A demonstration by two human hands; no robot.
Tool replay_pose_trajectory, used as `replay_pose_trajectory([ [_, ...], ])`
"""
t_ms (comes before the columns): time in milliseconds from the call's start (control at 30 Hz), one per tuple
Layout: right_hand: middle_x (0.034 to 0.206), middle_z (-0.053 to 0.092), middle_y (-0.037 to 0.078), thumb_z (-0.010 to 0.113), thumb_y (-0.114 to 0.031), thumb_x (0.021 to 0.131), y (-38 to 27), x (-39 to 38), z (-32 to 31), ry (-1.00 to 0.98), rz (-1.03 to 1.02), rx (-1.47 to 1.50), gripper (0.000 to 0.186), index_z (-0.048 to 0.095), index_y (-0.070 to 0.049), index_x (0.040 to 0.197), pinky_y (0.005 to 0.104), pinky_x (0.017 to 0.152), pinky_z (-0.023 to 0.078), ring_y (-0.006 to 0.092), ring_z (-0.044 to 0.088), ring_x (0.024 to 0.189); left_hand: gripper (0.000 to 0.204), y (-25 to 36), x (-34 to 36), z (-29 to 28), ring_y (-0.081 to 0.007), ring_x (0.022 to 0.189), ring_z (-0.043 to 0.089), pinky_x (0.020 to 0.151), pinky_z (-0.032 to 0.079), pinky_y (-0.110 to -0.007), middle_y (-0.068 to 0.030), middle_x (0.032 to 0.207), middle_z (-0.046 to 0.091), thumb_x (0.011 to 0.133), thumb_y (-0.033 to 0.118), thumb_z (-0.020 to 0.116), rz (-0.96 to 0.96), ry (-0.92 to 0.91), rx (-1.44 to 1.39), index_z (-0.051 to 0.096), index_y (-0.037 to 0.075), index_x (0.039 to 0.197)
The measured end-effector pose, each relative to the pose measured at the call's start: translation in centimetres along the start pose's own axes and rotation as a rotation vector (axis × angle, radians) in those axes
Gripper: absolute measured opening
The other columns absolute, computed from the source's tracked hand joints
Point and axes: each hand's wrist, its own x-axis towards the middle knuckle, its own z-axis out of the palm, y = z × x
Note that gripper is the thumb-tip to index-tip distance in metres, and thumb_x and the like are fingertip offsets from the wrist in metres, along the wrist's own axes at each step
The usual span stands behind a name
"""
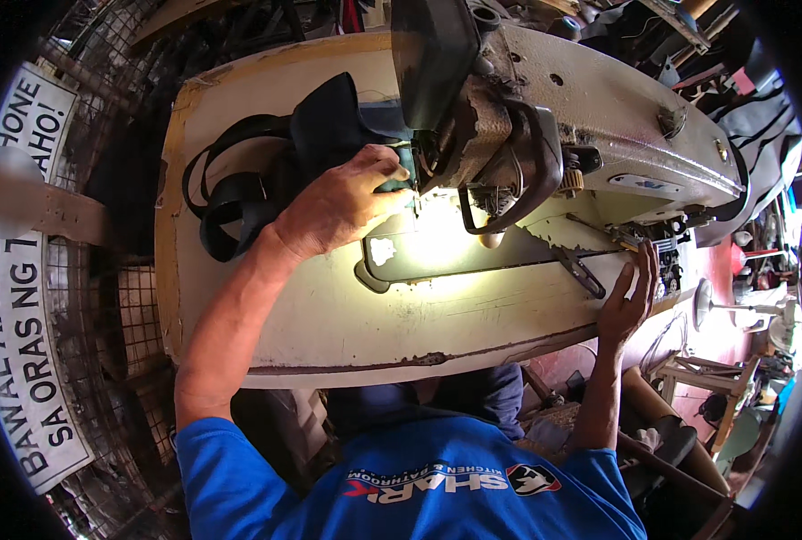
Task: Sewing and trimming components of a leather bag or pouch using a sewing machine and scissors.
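A heavy industrial sewing machine stands on a worn pale table, its needle area brightly lit. Beside the needle, my left hand has its fingers curled on the edge of a dark fabric piece. Loops of dark strap trail from that piece to the left. Most of what lies under my left fingers is hidden. At the table's right end, my right hand is raised with fingers stretched out, close to several small metal parts. A dark slotted metal tool lies to its left.
The table's chipped front edge runs in front of my body. A wire grille and a lettered white sign stand at left. A wooden stool and a white fan are at right.
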Motion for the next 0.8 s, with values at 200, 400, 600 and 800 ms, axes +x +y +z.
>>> replay_pose_trajectory([
  [200, 0.141, 0.049, 0.020, 0.054, -0.007, 0.096, 1.2, 1.0, -0.5, 0.158, -0.089, -0.039, 0.042, 0.049, 0.000, 0.137, 0.0454, 0.109, 0.036, 0.0360, 0.044, 0.133, 0.023, -0.7, -0.2, 0.7, -0.0274, 0.108, 0.056, 0.083, 0.056, -0.033, -0.0062, 0.104, 0.060, 0.074, 0.007, 0.066, 0.010, 0.040, -0.043, 0.068, 0.006, 0.097],
  [400, 0.135, 0.057, 0.014, 0.054, -0.019, 0.100, 6.2, 12.0, -5.5, 0.334, -0.288, -0.240, 0.037, 0.055, -0.001, 0.132, 0.0420, 0.104, 0.041, 0.0316, 0.051, 0.127, 0.023, -0.8, 0.0, 0.7, -0.0278, 0.110, 0.055, 0.088, 0.054, -0.034, -0.0076, 0.105, 0.061, 0.074, 0.007, 0.065, 0.015, 0.077, -0.010, 0.068, 0.005, 0.097],
  [600, 0.129, 0.060, 0.016, 0.051, -0.022, 0.100, 18.1, 28.0, -7.9, -0.083, 0.192, 0.062, 0.034, 0.061, -0.002, 0.126, 0.0364, 0.102, 0.043, 0.0279, 0.057, 0.119, 0.040, -0.7, 0.0, 0.1, -0.0294, 0.119, 0.052, 0.105, 0.044, -0.039, -0.0102, 0.121, 0.057, 0.076, 0.016, 0.073, -0.040, 0.046, 0.077, 0.064, 0.006, 0.113],
  [800, 0.110, 0.061, 0.010, 0.038, -0.018, 0.101, 25.5, 22.2, -5.9, -0.206, 0.174, 0.323, 0.041, 0.053, -0.007, 0.137, 0.0332, 0.089, 0.049, 0.0213, 0.060, 0.103, 0.063, -0.8, -1.6, -3.0, -0.0292, 0.127, 0.048, 0.114, 0.038, -0.041, -0.0066, 0.147, 0.043, 0.077, 0.022, 0.078, -0.256, -0.098, 0.190, 0.054, 0.011, 0.134],
])
